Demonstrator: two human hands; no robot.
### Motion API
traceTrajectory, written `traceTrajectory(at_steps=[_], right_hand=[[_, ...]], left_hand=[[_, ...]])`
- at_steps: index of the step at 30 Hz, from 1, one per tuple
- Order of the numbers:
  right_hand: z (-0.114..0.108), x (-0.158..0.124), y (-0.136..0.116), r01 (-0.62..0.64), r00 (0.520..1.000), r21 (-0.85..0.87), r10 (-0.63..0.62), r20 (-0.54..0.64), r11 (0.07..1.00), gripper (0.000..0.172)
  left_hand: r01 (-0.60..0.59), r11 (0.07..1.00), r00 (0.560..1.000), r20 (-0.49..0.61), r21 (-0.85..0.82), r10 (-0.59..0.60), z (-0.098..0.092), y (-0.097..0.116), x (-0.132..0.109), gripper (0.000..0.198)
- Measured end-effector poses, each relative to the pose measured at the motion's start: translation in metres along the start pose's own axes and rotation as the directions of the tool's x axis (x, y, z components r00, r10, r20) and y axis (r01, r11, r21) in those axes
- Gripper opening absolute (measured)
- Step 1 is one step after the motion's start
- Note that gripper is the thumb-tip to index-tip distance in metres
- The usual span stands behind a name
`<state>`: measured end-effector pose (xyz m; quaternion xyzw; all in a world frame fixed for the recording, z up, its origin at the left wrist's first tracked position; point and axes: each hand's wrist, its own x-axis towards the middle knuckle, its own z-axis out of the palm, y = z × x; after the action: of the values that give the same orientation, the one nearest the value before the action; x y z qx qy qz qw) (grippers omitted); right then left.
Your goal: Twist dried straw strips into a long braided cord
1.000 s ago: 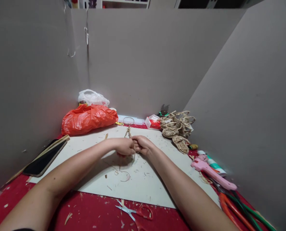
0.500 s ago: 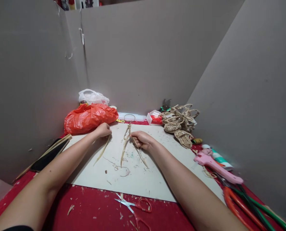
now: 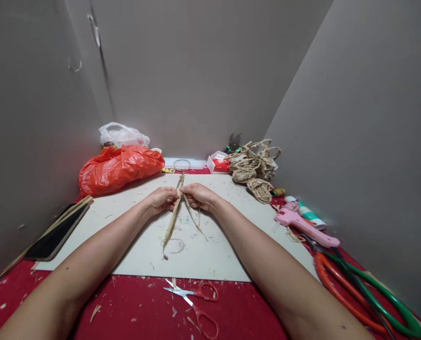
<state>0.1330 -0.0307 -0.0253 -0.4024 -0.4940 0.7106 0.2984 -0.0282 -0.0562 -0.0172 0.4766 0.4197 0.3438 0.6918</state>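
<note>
Both hands meet over a white board. Dry, straw-coloured fibre strips hang down from between them, fanning out toward me. At their far end the strips join into a short braided piece just beyond the fingers. My left hand is closed, pinching the strips from the left. From the right, my right hand pinches them close to the left fingertips, and a thin thread dangles below it. A loose curl of thread lies on the board under the strips.
Red-handled scissors lie open on the red cloth. Bundled rope, a pink glue gun and large shears line the right. An orange bag and a dark phone are left. Grey panels surround the board.
My left hand has come right from beside the orange bag to the strips, meeting my right hand. The separate strip it held now hangs with the others. The view has shifted slightly.
</note>
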Motion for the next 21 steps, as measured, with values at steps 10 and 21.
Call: traceTrajectory(at_steps=[10, 21], right_hand=[[0.0000, 0.0001, 0.0022, 0.034, 0.999, -0.045, -0.035, -0.023, 0.998, 0.029], [0.0058, 0.0023, 0.0072, 0.048, 0.991, -0.117, -0.063, -0.120, 0.992, 0.028]], left_hand=[[-0.022, 0.999, 0.998, -0.061, -0.039, 0.019, -0.0014, 0.0002, 0.0036, 0.006], [-0.059, 0.997, 0.982, -0.179, 0.051, 0.068, 0.0068, -0.0057, 0.0065, 0.020]])
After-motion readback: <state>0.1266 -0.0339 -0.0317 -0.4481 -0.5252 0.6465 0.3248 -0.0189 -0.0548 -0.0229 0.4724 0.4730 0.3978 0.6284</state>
